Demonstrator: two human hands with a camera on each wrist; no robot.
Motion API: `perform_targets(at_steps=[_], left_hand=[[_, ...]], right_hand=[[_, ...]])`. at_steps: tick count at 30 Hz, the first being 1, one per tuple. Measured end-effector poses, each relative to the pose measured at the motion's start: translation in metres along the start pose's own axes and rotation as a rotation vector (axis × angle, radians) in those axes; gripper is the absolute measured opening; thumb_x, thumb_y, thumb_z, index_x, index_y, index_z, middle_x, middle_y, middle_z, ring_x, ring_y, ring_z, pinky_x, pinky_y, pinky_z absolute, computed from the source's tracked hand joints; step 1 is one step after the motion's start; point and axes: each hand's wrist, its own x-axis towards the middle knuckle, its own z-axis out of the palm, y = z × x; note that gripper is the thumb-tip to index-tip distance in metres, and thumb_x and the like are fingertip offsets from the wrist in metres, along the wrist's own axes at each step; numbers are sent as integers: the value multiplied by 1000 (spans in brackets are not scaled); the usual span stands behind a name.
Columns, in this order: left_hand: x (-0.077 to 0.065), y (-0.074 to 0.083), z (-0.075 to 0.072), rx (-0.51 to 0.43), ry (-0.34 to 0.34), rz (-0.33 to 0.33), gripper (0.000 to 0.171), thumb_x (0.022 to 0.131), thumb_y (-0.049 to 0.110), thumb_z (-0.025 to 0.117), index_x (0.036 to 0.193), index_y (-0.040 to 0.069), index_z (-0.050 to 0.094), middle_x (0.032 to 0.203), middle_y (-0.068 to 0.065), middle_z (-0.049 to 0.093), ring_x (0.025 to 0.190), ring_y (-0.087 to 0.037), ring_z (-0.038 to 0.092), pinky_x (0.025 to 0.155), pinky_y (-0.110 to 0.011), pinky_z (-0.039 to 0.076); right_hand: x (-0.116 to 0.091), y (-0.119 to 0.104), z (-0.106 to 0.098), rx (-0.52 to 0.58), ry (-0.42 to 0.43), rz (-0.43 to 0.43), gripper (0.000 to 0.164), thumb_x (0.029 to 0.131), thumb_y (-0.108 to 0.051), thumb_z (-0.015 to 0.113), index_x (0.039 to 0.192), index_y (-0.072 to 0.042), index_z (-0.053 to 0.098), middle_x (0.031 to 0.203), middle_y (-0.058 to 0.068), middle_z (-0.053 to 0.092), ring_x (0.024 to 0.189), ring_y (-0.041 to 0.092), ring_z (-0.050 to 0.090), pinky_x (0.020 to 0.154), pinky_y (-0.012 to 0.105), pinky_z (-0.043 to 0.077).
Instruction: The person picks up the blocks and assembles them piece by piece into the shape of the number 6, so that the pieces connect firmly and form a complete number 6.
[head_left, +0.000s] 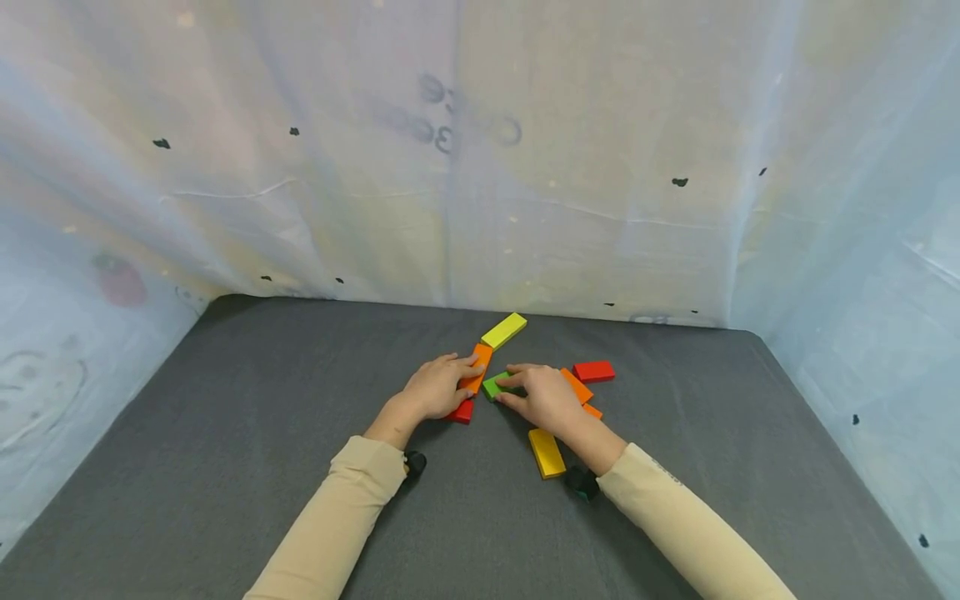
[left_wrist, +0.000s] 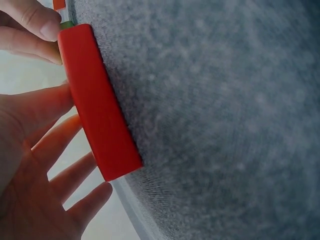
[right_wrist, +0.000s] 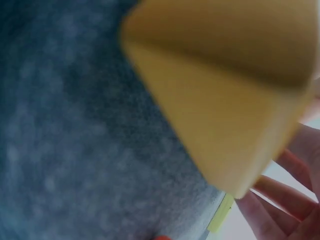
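My left hand (head_left: 431, 388) holds an orange block (head_left: 484, 356) between thumb and fingers. The near end of that block meets a red block (head_left: 462, 413), which looms large beside the left fingers in the left wrist view. Just to the right, my right hand (head_left: 549, 398) pinches a green block (head_left: 492, 386) by thumb and fingertips, close to the orange one. Beyond the orange block's far end lies a light yellow block (head_left: 505, 331). A darker yellow block (head_left: 547, 454) lies below the right hand and fills much of the right wrist view.
Partly behind the right hand lie two orange blocks (head_left: 577, 386), with another red block (head_left: 594, 372) at their far side. The dark grey cloth-covered table (head_left: 247, 417) spreads around them. Pale, translucent sheeting (head_left: 585, 167) hangs along the back and sides.
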Motion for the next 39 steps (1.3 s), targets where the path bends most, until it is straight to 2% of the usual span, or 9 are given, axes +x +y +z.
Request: perform_targets(at_steps=[3, 7, 14, 21, 26, 32, 39], left_hand=[[1, 0, 1, 0, 2, -1, 49, 95, 20, 61, 142, 19, 49, 154, -1, 35, 142, -32, 30, 115, -51, 27], [1, -2, 3, 3, 2, -1, 49, 95, 20, 62, 142, 19, 49, 154, -2, 36, 142, -32, 30, 115, -52, 27], [1, -3, 4, 5, -10, -1, 50, 95, 22, 61, 143, 20, 47, 154, -1, 35, 143, -32, 29, 115, -52, 27], [1, -3, 4, 3, -2, 5, 50, 95, 22, 60, 143, 19, 47, 154, -2, 35, 142, -33, 30, 115, -52, 27], [1, -3, 5, -7, 3, 9, 49, 95, 21, 60, 143, 18, 48, 154, -2, 35, 142, -33, 30, 115, -53, 26], [0, -3, 5, -14, 6, 13, 49, 95, 21, 61, 142, 18, 49, 154, -2, 35, 142, -33, 30, 115, -53, 26], [0, -2, 3, -22, 9, 17, 49, 95, 21, 60, 143, 18, 48, 155, -2, 34, 142, -33, 30, 115, -53, 26]], right_hand=[[1, -2, 0, -20, 3, 8, 28, 86, -31, 72, 110, -15, 75, 124, 11, 65, 99, 28, 68, 76, 39, 58], [1, -2, 1, -25, -7, 17, 30, 86, -32, 72, 110, -15, 75, 125, 11, 65, 106, 28, 65, 84, 41, 56], [-4, 11, -4, 90, -80, -59, 41, 89, -33, 68, 126, -15, 66, 136, 13, 56, 123, 31, 55, 99, 46, 48], [-13, 21, -13, 143, -147, -96, 58, 90, -38, 66, 142, -18, 49, 150, 11, 41, 135, 32, 42, 105, 51, 42], [-21, 27, -17, 151, -181, -91, 61, 91, -38, 65, 146, -19, 44, 154, 11, 33, 139, 33, 36, 106, 53, 39], [-29, 38, -20, 154, -149, -80, 60, 92, -37, 64, 145, -19, 45, 155, 11, 33, 142, 32, 31, 109, 55, 34], [-36, 47, -22, 147, -110, -83, 57, 93, -35, 64, 143, -15, 48, 154, 13, 34, 140, 35, 33, 109, 56, 35]])
